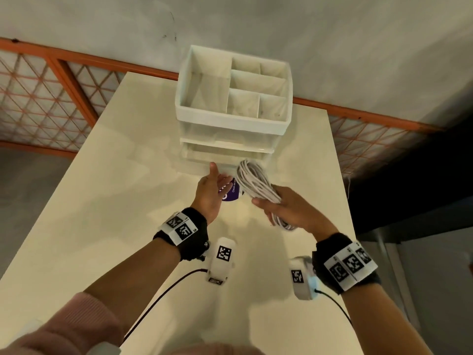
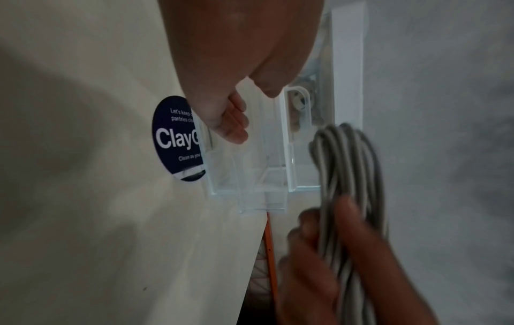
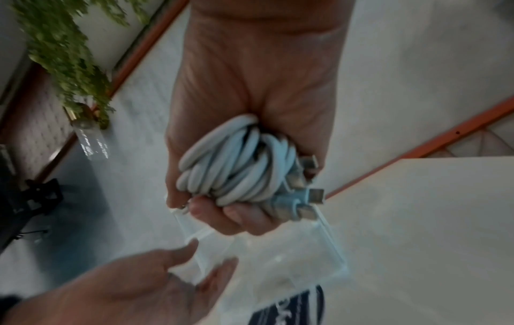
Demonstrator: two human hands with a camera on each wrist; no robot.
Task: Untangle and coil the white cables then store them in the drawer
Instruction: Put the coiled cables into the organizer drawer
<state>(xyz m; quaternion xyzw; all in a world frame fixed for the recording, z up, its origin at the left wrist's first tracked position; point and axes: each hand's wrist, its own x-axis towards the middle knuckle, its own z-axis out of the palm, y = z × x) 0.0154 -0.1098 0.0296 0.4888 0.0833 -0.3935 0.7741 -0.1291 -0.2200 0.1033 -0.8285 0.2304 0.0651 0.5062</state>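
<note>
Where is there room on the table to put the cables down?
Bare table lies left of the left hand, and more between the organiser and the table's right edge. It is crowded in front of the open clear drawer: the left hand, the purple sticker and the right hand holding the coiled cables.
</note>
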